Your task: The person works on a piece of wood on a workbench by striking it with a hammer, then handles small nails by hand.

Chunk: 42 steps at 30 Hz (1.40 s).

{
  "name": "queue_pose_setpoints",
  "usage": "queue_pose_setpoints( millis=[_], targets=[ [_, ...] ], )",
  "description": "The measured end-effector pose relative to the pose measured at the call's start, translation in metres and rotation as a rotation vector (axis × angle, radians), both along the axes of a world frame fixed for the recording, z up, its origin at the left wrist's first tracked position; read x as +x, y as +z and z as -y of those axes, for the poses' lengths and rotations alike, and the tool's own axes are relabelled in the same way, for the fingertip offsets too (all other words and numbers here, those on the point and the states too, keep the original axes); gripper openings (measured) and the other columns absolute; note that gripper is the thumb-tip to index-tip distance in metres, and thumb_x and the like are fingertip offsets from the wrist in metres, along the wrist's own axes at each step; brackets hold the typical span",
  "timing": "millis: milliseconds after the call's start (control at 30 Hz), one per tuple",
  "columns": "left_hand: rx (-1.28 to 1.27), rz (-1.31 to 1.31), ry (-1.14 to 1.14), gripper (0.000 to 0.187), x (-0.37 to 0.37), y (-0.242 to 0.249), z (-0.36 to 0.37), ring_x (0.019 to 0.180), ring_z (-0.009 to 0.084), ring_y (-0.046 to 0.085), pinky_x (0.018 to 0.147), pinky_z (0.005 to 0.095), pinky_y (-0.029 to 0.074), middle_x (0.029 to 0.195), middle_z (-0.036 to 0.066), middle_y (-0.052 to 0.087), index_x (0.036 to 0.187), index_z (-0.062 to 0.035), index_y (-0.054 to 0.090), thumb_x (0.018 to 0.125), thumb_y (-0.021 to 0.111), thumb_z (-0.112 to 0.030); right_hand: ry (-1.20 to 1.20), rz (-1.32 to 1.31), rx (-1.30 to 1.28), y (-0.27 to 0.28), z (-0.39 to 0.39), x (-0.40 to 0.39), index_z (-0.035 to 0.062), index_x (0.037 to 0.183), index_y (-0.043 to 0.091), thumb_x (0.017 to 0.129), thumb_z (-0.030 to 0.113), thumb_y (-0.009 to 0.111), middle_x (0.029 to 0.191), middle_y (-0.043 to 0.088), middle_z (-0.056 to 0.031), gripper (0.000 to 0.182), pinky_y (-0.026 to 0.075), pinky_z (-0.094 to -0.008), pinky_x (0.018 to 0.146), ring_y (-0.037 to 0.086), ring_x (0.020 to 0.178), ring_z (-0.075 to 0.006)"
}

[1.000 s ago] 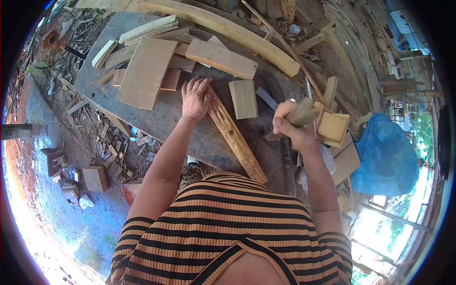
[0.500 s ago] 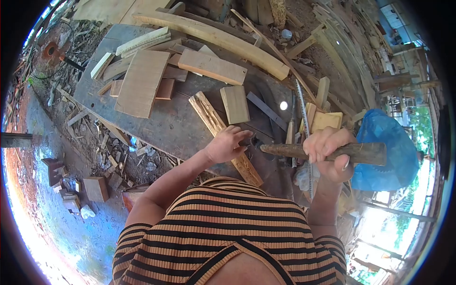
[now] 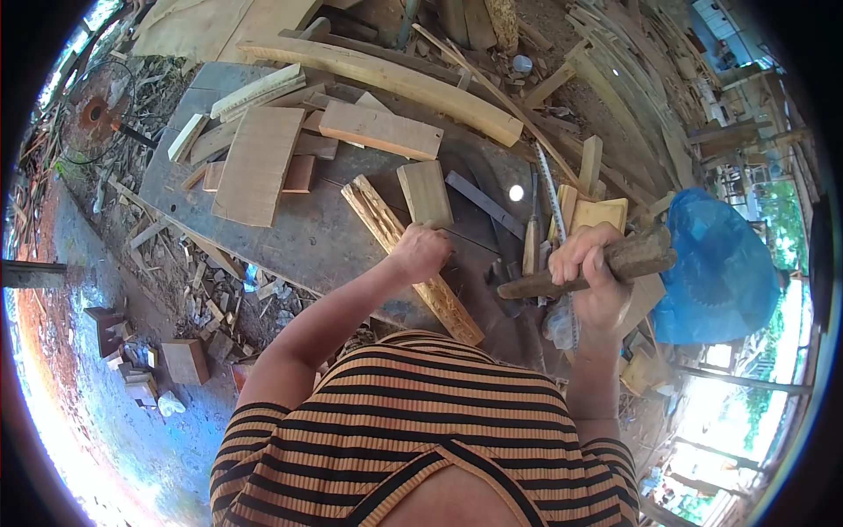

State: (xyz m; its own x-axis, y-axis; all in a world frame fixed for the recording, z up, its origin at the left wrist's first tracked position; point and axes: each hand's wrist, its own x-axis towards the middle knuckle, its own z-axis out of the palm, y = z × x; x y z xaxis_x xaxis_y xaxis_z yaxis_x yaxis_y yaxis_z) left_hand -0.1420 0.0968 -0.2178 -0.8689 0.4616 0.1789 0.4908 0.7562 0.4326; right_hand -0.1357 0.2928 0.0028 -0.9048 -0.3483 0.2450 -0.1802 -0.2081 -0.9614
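My right hand is wrapped round a thick, rough wooden handle that points left across the table's right side. A dark metal head is at the handle's left end. My left hand is closed above a long, rough-grooved wood strip, at the near end of a short wooden block. What its fingers hold, if anything, is hidden. Right of the block lies a flat grey bar. A chisel with a wooden handle lies beside a measuring strip.
The dark worktable carries a wide board, a thick plank and a long curved beam. A blue plastic bag is at the right. A fan stands at the left, with wood scraps on the ground.
My left hand has moved away from the metal head and closed near the short block. The handle in my right hand has tilted, its left end lower. The view has shifted slightly.
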Motion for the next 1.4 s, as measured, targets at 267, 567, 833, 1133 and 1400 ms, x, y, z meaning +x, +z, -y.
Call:
queue_pose_setpoints(
  millis=[267, 567, 833, 1133, 1400],
  targets=[
    [0.36, -0.32, 0.526, 0.023, 0.016, 0.014, 0.061, 0.091, 0.0271, 0.057, 0.079, 0.0405, 0.044, 0.093, 0.007, 0.062, 0.1, -0.0118, 0.066, 0.078, 0.067, -0.009, 0.0, -0.035, -0.127, 0.008, 0.015, -0.014, 0.0027, 0.086, 0.05, 0.09, 0.016, 0.067, 0.072, 0.051, -0.0067, 0.023, 0.044, -0.0326, 0.058, 0.051, 0.062, -0.0172],
    [0.287, -0.168, 0.838, 0.033, 0.002, -0.056, 0.127, 0.12, 0.0309, 0.048, 0.1, 0.0457, 0.033, 0.116, 0.008, 0.059, 0.12, -0.015, 0.061, 0.093, 0.053, -0.031, 0.073, 0.142, -0.188, -0.004, 0.148, -0.069, 0.0056, 0.073, 0.058, 0.089, 0.013, 0.069, 0.063, 0.055, -0.0022, 0.021, 0.045, -0.0296, 0.052, 0.053, 0.054, -0.0127],
    [0.3, -0.142, 0.877, 0.032, 0.001, -0.055, 0.127, 0.122, 0.0303, 0.043, 0.102, 0.0465, 0.03, 0.114, 0.008, 0.057, 0.115, -0.0151, 0.064, 0.093, 0.051, -0.035, 0.141, 0.225, 0.153, -0.033, 0.234, -0.097, 0.0097, 0.071, 0.052, 0.087, 0.025, 0.072, 0.055, 0.05, -0.0014, 0.031, 0.042, -0.0295, 0.046, 0.051, 0.045, -0.0145],
    [0.297, -0.122, 0.852, 0.03, 0.004, -0.049, 0.131, 0.123, 0.0288, 0.043, 0.103, 0.0462, 0.029, 0.114, 0.006, 0.057, 0.113, -0.0165, 0.063, 0.092, 0.051, -0.034, 0.084, 0.29, 0.282, -0.041, 0.287, -0.127, 0.0092, 0.059, 0.053, 0.081, 0.031, 0.078, 0.049, 0.048, 0.0002, 0.04, 0.036, -0.0268, 0.039, 0.048, 0.04, -0.0117],
    [0.304, -0.143, 0.852, 0.029, 0.002, -0.055, 0.132, 0.122, 0.0277, 0.044, 0.103, 0.0466, 0.028, 0.111, 0.005, 0.058, 0.11, -0.0162, 0.064, 0.091, 0.052, -0.034, 0.153, 0.175, 0.185, -0.043, 0.272, -0.101, 0.0077, 0.059, 0.053, 0.084, 0.025, 0.076, 0.052, 0.049, 0.0005, 0.038, 0.038, -0.0252, 0.046, 0.048, 0.044, -0.0101]
  ],
)
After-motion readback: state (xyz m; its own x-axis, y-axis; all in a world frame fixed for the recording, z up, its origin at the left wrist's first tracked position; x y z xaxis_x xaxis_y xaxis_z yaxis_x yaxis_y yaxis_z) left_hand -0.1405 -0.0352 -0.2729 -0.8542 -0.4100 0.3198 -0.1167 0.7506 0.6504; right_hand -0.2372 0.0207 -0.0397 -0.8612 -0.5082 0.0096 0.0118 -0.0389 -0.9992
